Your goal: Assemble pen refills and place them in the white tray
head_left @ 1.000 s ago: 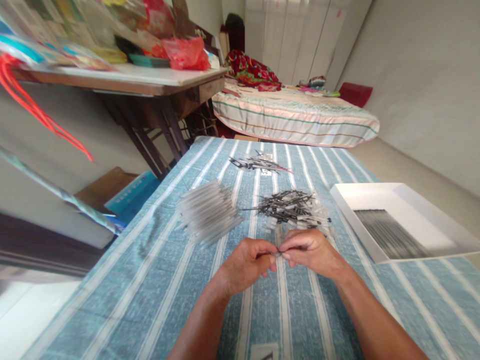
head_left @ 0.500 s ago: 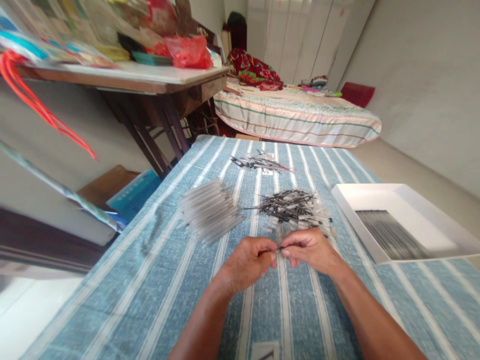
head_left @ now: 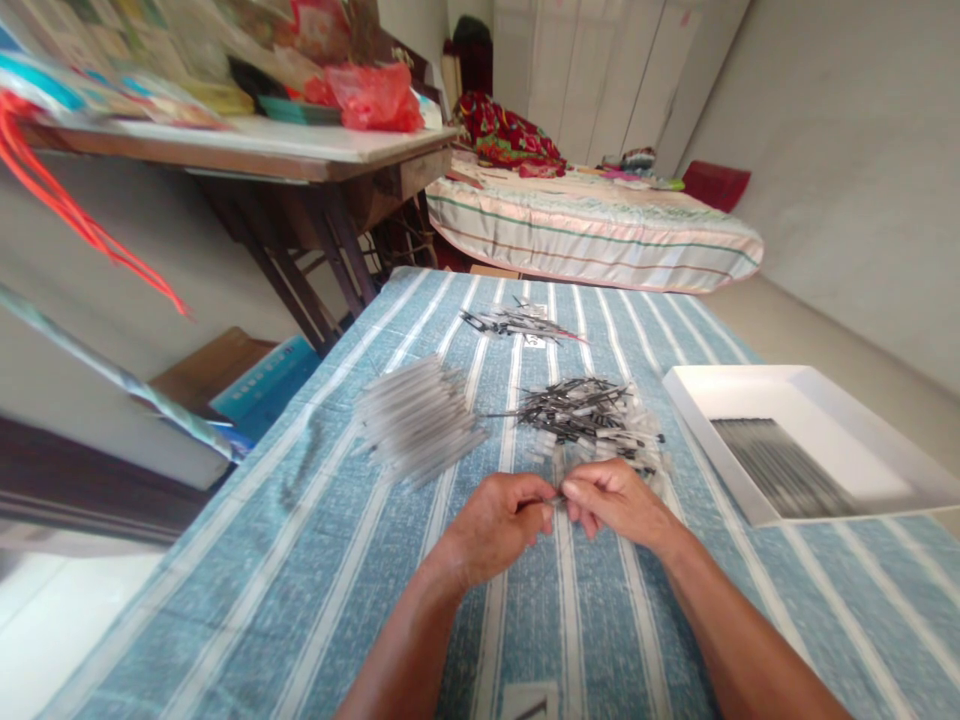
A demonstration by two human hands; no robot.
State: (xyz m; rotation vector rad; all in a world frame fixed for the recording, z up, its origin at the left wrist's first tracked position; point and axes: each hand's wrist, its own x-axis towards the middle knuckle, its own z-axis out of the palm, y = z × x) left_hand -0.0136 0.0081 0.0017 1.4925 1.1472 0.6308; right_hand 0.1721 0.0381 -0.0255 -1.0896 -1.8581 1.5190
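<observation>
My left hand (head_left: 491,525) and my right hand (head_left: 615,503) meet fingertip to fingertip over the blue striped tablecloth (head_left: 315,570). Both are closed in a pinch on a small thin dark piece (head_left: 556,499) held between them. Just beyond the hands lies a pile of small black and clear parts (head_left: 592,420). A stack of clear thin tubes (head_left: 416,420) lies to the left of that pile. A smaller scatter of dark thin parts (head_left: 517,323) sits farther back on the cloth.
A white tray (head_left: 840,400) with a row of dark thin pieces (head_left: 780,465) stands at the right. Left is a wooden table (head_left: 300,150) piled with bags. A bed (head_left: 592,225) stands behind. A blue box (head_left: 259,385) lies on the floor.
The hands stayed pinched together on the small piece with only slight finger shifts. The view rose a little.
</observation>
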